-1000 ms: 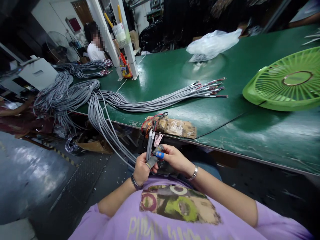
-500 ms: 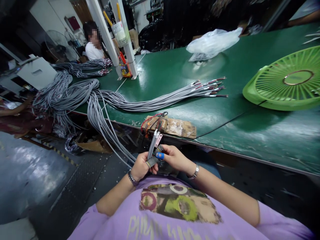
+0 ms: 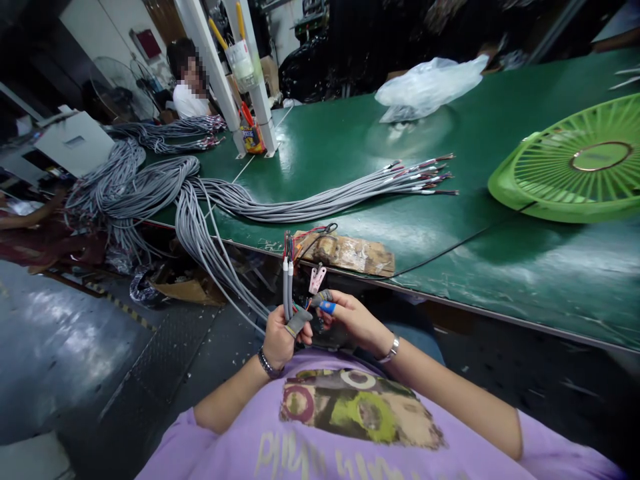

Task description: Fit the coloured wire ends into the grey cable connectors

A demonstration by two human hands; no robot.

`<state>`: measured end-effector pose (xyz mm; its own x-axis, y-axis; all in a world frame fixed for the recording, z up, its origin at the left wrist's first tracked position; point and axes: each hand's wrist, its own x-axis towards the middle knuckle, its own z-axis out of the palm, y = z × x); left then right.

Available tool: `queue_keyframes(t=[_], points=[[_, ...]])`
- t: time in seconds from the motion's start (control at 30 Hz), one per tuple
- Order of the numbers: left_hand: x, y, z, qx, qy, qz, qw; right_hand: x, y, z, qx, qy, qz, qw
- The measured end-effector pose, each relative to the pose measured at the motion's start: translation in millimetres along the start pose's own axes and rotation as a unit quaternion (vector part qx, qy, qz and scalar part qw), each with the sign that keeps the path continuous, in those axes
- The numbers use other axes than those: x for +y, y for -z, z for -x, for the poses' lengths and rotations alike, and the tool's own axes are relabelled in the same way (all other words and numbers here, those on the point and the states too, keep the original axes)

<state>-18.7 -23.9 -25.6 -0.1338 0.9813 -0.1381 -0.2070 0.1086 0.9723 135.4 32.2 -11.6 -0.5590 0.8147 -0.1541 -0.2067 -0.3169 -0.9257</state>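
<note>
My left hand [image 3: 280, 339] is closed around grey cables [image 3: 287, 290], which stand nearly upright with white sleeves and bare coloured wires at their tops. A grey finger cover is on its thumb. To its right my right hand [image 3: 353, 320] pinches thin coloured wires [image 3: 307, 304] that run across from the left hand. Blue tape wraps one of its fingers and a grey cover sits on another. Just above the right hand is a pink clip [image 3: 317, 280] at the bench edge. The cables' long lengths trail left to a large bundle [image 3: 193, 220].
On the green bench [image 3: 330, 147] lie more grey cables [image 3: 310, 203], a wooden block [image 3: 360, 255] with wires beside it, a clear plastic bag [image 3: 430, 87] and a green fan [image 3: 575, 160]. A post [image 3: 263, 100] holds tools. Another person [image 3: 190, 87] sits beyond.
The cable ends in my left hand have swung left and now point more upright, away from the pink clip. My hands have drawn slightly apart, and coloured wires show between them.
</note>
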Motion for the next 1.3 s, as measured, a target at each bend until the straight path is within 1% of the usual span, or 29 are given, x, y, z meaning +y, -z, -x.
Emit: queue_keyframes(t=[0.07,0.23,0.3,0.37,0.43,0.6,0.67,0.8,0.87,0.97,1.13,1.3], points=[[1,-0.9,2,0.007,-0.008,-0.015,1.0,0,-3,1,-0.002,-0.018,0.0,1.0],[9,-5.1,7,-0.004,-0.004,-0.064,0.998,-6,-12,0,0.019,-0.027,0.087,0.996],[12,-6.5,8,-0.007,-0.001,-0.076,0.997,-7,-14,0,0.021,-0.031,0.091,0.995],[12,-7.0,9,-0.005,-0.001,-0.079,0.997,-7,-13,1,0.007,-0.03,0.08,0.996],[10,-6.5,8,0.003,-0.003,-0.07,0.998,-5,-12,1,0.0,-0.024,0.07,0.997],[2,-4.4,2,0.055,-0.001,0.004,0.998,-1,-14,1,0.015,-0.007,0.061,0.998],[1,-4.0,1,0.049,0.005,0.013,0.999,0,-15,0,0.021,0.002,0.063,0.998],[1,-3.3,2,0.009,0.016,-0.023,1.0,2,-16,-5,0.026,0.014,0.068,0.997],[0,-3.1,3,0.019,0.014,-0.026,0.999,3,-14,-6,0.033,0.011,0.077,0.996],[-1,-3.8,2,0.048,0.007,-0.003,0.999,5,-12,-6,0.044,0.004,0.085,0.995],[2,-6.4,-2,0.075,0.022,0.024,0.997,5,-11,-4,0.031,0.005,0.065,0.997],[4,-8.0,-3,0.076,0.028,0.035,0.996,4,-10,-4,0.023,0.007,0.063,0.998]])
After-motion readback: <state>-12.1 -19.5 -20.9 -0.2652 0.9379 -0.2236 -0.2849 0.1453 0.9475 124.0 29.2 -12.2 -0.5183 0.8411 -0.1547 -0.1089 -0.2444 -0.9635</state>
